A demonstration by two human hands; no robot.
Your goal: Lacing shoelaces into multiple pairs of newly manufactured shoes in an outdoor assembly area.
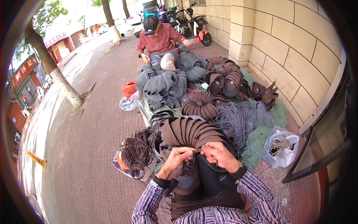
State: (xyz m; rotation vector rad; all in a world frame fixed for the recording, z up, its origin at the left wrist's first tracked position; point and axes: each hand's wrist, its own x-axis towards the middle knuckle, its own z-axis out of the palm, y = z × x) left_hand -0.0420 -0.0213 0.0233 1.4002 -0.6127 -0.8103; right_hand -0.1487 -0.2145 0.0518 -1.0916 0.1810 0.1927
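Observation:
My left hand (176, 158) and my right hand (223, 155) are close together above my lap, both pinching a short taut stretch of brown shoelace (197, 151). Just under my left hand is a dark shoe upper (187, 172) with laces across its front. A curved row of nested brown shoe uppers (186, 131) lies just beyond my hands. Over my thighs is a bundle of brown laces (212, 201). To the left, a tangled heap of dark brown laces (138, 151) rests on a bag. The lace's ends are hidden by my fingers.
Opposite sits another person (160, 41) in a red shirt, among grey uppers (162, 86). More brown uppers (203, 104), grey laces (233, 121) and a clear bag (280, 147) lie on or beside green sheeting (257, 143). A tiled wall (276, 41) stands right.

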